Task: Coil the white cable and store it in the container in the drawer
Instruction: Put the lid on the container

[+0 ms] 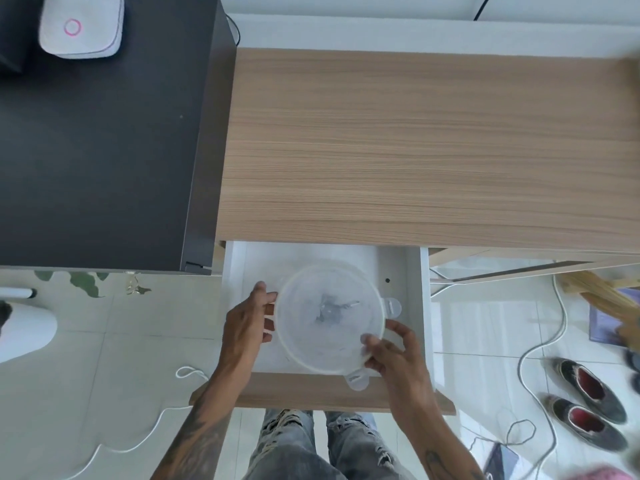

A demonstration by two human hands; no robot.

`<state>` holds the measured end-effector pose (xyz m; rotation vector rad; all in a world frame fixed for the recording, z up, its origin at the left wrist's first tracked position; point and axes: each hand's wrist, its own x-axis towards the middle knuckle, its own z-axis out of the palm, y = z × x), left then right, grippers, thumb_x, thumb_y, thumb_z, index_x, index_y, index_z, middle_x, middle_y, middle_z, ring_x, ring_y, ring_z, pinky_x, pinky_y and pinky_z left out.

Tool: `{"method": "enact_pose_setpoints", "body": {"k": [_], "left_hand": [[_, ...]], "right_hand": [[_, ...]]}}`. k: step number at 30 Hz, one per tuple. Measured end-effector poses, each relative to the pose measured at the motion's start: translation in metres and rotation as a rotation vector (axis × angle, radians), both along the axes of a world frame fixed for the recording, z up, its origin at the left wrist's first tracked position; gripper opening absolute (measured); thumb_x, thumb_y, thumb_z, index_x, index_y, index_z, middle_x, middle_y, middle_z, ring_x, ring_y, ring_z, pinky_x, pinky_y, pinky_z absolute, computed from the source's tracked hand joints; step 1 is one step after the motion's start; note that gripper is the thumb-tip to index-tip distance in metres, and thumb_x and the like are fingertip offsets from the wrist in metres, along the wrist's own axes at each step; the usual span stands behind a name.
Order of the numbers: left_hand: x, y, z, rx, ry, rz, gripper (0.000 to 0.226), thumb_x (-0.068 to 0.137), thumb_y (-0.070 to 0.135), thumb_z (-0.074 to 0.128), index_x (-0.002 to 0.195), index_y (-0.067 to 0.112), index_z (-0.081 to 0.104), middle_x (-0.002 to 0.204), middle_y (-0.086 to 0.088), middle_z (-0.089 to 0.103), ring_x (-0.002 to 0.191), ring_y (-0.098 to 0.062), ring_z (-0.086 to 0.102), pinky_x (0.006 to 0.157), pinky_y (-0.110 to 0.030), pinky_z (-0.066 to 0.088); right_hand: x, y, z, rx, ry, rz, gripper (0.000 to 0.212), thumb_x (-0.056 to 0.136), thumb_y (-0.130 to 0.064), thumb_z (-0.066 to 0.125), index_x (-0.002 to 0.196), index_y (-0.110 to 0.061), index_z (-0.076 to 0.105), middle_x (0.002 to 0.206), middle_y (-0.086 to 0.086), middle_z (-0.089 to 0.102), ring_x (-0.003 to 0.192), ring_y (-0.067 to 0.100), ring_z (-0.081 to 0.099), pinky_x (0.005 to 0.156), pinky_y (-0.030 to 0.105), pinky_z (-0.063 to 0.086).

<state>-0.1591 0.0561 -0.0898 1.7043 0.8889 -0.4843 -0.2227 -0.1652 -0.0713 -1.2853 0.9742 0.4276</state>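
A round translucent plastic container [330, 318] with a lid and side tabs sits inside the open white drawer [403, 268] under the wooden desk. My left hand [247, 322] grips its left rim. My right hand [394, 353] holds its lower right rim. Something small and dark shows through the lid at the centre. A white cable [550, 344] trails across the tiled floor at the right. Another stretch of white cable [138, 441] lies on the floor at the lower left.
The wooden desk top [429, 143] spans the upper right. A dark cabinet [100, 150] with a white device [83, 26] stands at the left. A pair of shoes [588, 407] lies on the floor at the right. My legs in jeans [318, 445] are below the drawer front.
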Motion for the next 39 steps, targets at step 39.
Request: {"method": "enact_pose_setpoints", "body": {"k": [39], "left_hand": [[0.046,-0.009,-0.010,0.330,-0.080,-0.689,0.070,0.089,0.026,0.073,0.150,0.031,0.038,0.133,-0.009,0.059,0.117,-0.029,0.059,0.095,-0.042,0.052]], "right_hand": [[0.027,0.004,-0.018,-0.488,-0.012,0.351,0.058,0.093,-0.005,0.063,0.145,-0.021,0.043,0.117,0.016,0.070,0.080,0.036,0.074,0.064,0.037,0.063]]}}
